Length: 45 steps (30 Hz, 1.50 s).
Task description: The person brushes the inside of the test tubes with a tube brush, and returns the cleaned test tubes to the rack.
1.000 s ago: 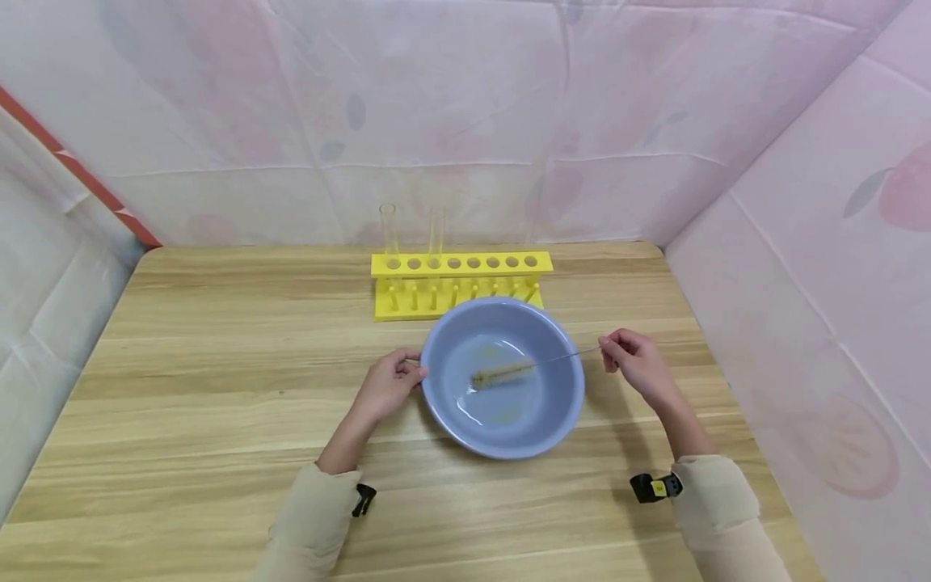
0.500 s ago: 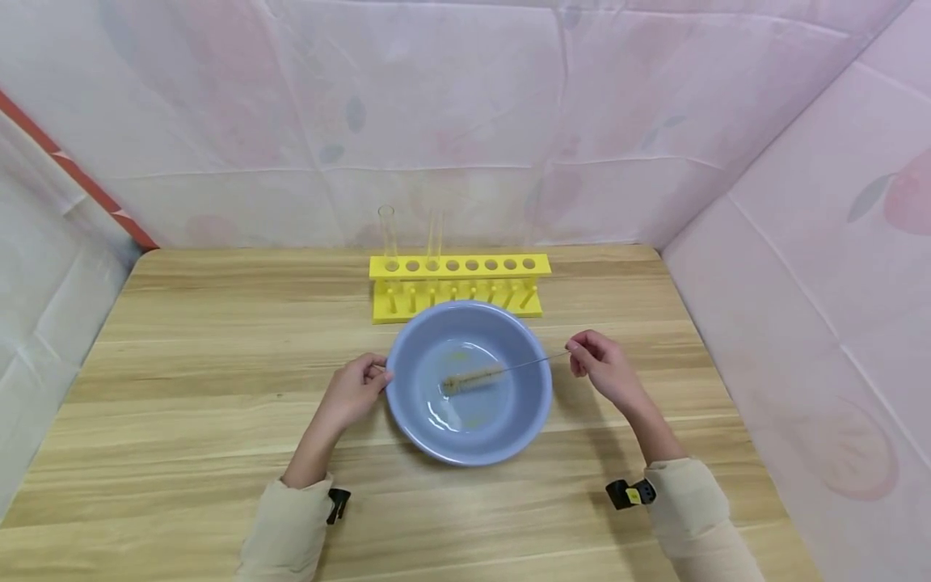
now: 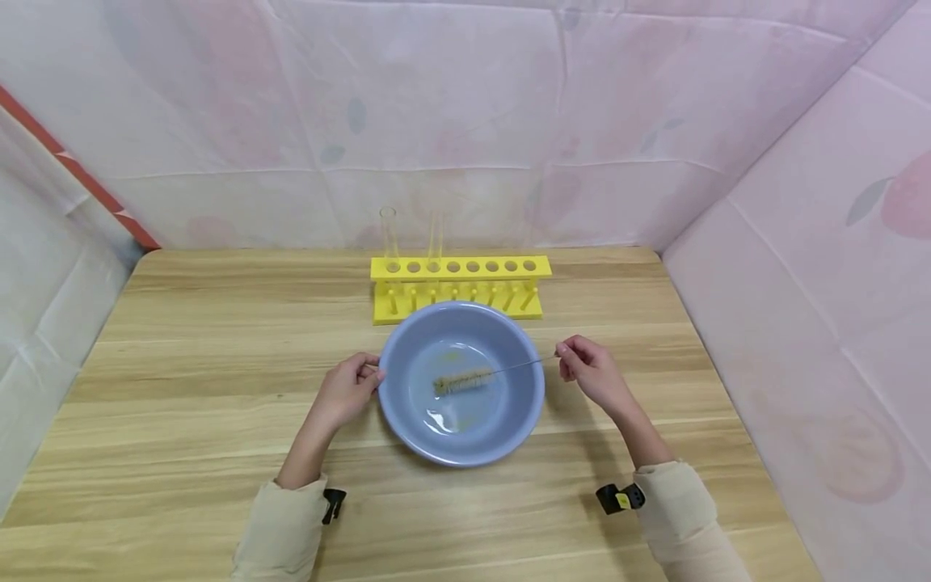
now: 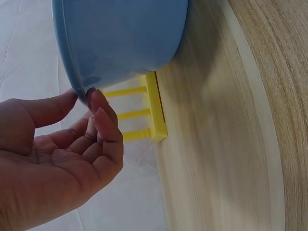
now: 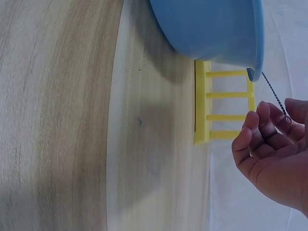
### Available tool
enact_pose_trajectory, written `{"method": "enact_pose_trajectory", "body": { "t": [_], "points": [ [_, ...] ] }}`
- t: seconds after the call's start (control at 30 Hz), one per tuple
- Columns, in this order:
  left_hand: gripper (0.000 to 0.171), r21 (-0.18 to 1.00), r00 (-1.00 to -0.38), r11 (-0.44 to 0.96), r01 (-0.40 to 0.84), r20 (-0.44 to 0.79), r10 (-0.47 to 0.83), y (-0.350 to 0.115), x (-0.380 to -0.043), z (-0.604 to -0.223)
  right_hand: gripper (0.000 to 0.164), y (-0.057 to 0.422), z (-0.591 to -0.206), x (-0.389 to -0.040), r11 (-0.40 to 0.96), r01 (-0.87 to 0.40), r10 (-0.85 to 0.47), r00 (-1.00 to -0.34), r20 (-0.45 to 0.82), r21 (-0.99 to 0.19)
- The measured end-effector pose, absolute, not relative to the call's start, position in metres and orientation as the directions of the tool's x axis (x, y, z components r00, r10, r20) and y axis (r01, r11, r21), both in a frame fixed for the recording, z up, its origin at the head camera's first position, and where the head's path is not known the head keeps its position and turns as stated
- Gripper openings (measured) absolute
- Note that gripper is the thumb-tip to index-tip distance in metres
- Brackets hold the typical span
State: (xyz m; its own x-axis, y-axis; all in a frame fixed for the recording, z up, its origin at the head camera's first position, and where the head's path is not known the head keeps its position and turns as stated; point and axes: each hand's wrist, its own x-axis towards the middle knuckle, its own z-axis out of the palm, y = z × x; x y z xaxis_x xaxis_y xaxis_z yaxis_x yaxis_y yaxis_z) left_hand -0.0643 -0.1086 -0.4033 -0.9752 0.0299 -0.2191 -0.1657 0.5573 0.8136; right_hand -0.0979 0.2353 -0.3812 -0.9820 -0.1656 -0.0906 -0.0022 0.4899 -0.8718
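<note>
My left hand (image 3: 347, 390) pinches the near-left rim of a blue plastic basin (image 3: 461, 454); in the left wrist view, thumb and fingertips meet over the basin's edge (image 4: 73, 57). Inside lies the tan bristle head of a test tube brush (image 3: 462, 381), in shallow, shiny liquid. Its thin wire handle crosses the basin's right rim. My right hand (image 3: 595, 373) pinches the handle's end, where the right wrist view shows a twisted wire (image 5: 274, 94) finishing in a small loop between thumb and finger.
Right behind the basin stands a yellow test tube rack (image 3: 461, 267), its base partly hidden by the basin. Toward its left end two clear test tubes (image 3: 389, 238) stand upright. The wooden table (image 3: 218, 364) meets patterned cloth walls (image 3: 451, 89) at the back and right.
The basin has slid left across the table, and both hands and the brush have moved left with it. The rack and tubes have stayed in place.
</note>
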Motion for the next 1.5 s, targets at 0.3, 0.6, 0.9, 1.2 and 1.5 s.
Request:
{"method": "enact_pose_trajectory", "body": {
  "t": [0.3, 0.6, 0.9, 1.2, 1.5],
  "points": [
    [0.028, 0.826, -0.973, 0.538, -0.165, -0.226, 0.048, -0.115, -0.067, -0.405, 0.029, 0.245, -0.404, -0.105, 0.490, 0.013, -0.152, -0.983, -0.100, -0.872],
    [0.034, 0.865, -0.977, 0.465, -0.189, -0.212, -0.005, -0.119, -0.092, -0.397, 0.028, 0.244, -0.402, -0.104, 0.492, 0.020, -0.162, -0.980, -0.115, -0.870],
    [0.038, 0.862, -0.987, 0.487, -0.142, -0.162, -0.001, -0.123, -0.126, -0.373, 0.024, 0.231, -0.376, -0.095, 0.524, 0.010, -0.165, -0.980, -0.113, -0.852],
    [0.039, 0.842, -0.987, 0.515, -0.158, -0.156, -0.048, -0.119, -0.161, -0.362, 0.023, 0.231, -0.377, -0.094, 0.519, -0.001, -0.178, -0.978, -0.106, -0.855],
    [0.038, 0.851, -0.987, 0.499, -0.162, -0.132, -0.095, -0.112, -0.185, -0.359, 0.023, 0.232, -0.379, -0.093, 0.516, -0.018, -0.195, -0.976, -0.096, -0.857]
  ]
}}
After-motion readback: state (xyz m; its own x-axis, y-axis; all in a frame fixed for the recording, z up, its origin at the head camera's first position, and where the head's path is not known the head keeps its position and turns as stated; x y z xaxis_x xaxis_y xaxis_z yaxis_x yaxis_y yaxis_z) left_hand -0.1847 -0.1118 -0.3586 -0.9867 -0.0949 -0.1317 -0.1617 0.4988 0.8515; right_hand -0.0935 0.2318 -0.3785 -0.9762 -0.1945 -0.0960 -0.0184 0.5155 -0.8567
